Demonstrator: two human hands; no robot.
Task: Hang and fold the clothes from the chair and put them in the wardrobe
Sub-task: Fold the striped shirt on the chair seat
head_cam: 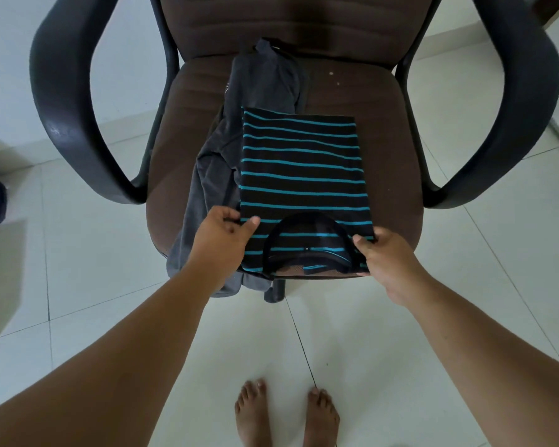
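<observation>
Nearest the camera are two bare feet planted on the pale tiled floor, squared up to the chair — a stance that lets both arms reach the seat evenly. The left hand pinches the near left corner of the striped shirt, thumb on top and fingers curled under the edge, while the right hand grips the near right corner the same way beside the collar; neither is loose or empty. Holding both corners at once looks meant to keep the folded width even, so the next fold, or a lift, would carry the shirt as one neat piece rather than letting it slump. The shirt lies flat on the brown seat as a tidy rectangle with its neckline toward the person, sides apparently already tucked in, so the seat is serving as the folding surface. Under its left side and running past its far edge lies a grey garment, crumpled and hanging partly over the front of the seat — seemingly waiting its turn, not yet folded or hung. Farther off, the black armrests curve out on both sides and the brown backrest rises behind. No wardrobe shows in view, so putting things away is judged to lie ahead.
</observation>
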